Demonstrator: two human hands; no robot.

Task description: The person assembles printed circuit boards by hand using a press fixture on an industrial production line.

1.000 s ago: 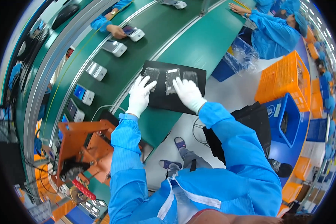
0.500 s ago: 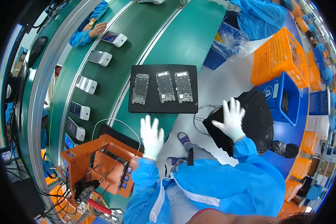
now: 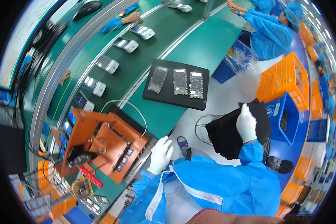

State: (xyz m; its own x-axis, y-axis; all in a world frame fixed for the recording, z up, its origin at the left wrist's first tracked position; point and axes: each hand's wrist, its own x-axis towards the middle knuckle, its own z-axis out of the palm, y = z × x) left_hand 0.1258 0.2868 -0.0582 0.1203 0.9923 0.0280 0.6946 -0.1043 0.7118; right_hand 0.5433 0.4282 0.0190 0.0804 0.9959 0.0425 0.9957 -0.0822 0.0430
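- While the right hand (image 3: 246, 123) lies flat on a stack of black trays (image 3: 231, 134), fingers spread along the top sheet and pressing rather than gripping, the left hand (image 3: 160, 154) hangs free at the near edge of the worktop (image 3: 209, 44), fingers loosely curled, holding nothing.
- Stack sits on a stool (image 3: 201, 125) to the person's right, off the worktop and well apart from it; the right hand is on it, the left is far the farther one.
- Stack's long axis runs from lower left to upper right in the head view; the right hand lies roughly across its upper end, fingertips pointing up-frame.
- Whether the thumb hooks under the top sheet cannot be told.
- Loaded black tray (image 3: 177, 84) lies ahead on the green worktop, between the two hands and beyond both, carrying three silvery boards (image 3: 181, 81) side by side, long axes pointing away from the person.
- Left hand is just beside an orange fixture (image 3: 100, 142), not touching it; a white cable (image 3: 132, 106) loops over the fixture's far side.
- Conveyor (image 3: 112, 48) beyond the worktop carries a line of white devices (image 3: 107, 64).
- Orange crate (image 3: 285, 80) and blue bin (image 3: 283, 115) stand just past the stack on the right.
- Co-worker in blue (image 3: 268, 31) sits at the far right of the worktop; another person's hand (image 3: 132, 16) reaches in across the conveyor.
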